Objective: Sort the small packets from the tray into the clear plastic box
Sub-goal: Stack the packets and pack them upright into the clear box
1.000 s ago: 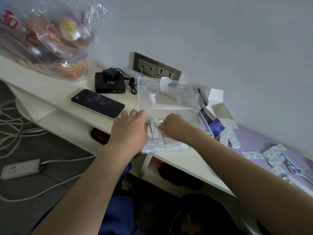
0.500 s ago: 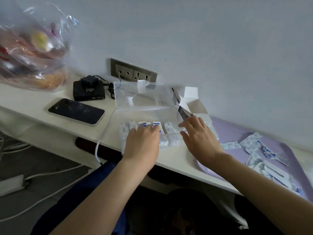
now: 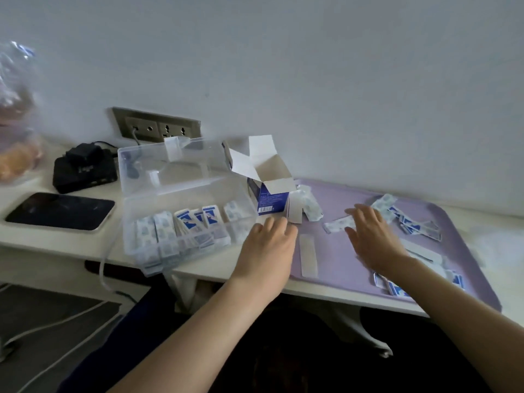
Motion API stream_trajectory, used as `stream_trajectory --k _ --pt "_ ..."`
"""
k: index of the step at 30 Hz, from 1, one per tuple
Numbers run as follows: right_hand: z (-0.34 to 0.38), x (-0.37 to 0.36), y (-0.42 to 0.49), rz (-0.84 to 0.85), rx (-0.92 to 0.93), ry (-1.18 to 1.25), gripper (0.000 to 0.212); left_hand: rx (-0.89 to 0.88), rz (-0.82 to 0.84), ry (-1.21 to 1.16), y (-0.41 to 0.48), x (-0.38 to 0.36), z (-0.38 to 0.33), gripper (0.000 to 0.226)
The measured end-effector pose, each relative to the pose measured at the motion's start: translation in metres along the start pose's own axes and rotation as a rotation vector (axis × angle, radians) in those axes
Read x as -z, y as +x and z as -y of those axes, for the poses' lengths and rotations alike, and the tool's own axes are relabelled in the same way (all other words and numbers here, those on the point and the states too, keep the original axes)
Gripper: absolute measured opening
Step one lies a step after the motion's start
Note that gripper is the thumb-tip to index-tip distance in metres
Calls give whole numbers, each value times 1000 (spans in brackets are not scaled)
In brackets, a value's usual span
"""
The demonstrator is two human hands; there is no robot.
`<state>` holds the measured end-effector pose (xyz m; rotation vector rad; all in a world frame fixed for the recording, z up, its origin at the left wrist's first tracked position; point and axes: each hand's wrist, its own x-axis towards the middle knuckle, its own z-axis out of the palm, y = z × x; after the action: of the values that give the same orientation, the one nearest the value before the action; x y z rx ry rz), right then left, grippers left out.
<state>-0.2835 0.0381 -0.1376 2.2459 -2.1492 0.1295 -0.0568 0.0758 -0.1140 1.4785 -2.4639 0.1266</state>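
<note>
- Head view: step in hand is fetching more packets; both hands are off the box [image 3: 192,191] and over or beside the tray [image 3: 340,259], holding nothing that shows.
- Box sits centre-left of the frame on the tabletop [image 3: 71,242], lid up. A row of sorted packets [image 3: 184,228] stands on edge along its near side.
- Tray is purple and fills the right of the frame, just beside the box. Loose packets lie on it: a pile [image 3: 416,226] at right, one single packet [image 3: 337,224] at centre, a few more at the lower right edge.
- A long white strip [image 3: 308,256] lies flat at the tray's left end.
- An open carton [image 3: 269,194] stands between box and tray, flaps up.
- Left hand [image 3: 268,239]: centre of the frame, between box and tray. Fingers loosely bent, tips close to the carton's lower flap. Empty as far as shows; contact with the flap is unclear.
- Right hand [image 3: 371,236]: over the tray, palm down, fingers straight and spread. Tips reach toward the single packet; touching or just above, cannot tell.
- Judged progress: partly done, a good many packets remain on the tray.
- Next move likely calls for pinching a flat packet off the tray. It is thin, so an edge may need lifting or sliding first, then carry it left and stand it in the box row.
</note>
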Motion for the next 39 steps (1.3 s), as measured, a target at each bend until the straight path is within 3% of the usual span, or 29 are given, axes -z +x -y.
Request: stream_trajectory --k 3,6,15,21,33,39 --pt "-26 -10 12 57 -204 57 50 -66 73 -44 14 -9 -11 23" --pt "-46 -9 23 52 -315 134 49 -89 157 -63 36 -23 -23 28" --pt "-75 -14 40 91 -536 203 66 198 367 -43 88 -69 -35 53" --pt "-61 -16 51 112 -389 260 62 240 387 -47 103 -83 -41 59" --pt "-25 -16 40 192 -5 371 42 -2 430 -327 100 -76 -51 40" --pt "-19 -12 46 106 -193 543 35 181 218 -437 107 -72 -42 28"
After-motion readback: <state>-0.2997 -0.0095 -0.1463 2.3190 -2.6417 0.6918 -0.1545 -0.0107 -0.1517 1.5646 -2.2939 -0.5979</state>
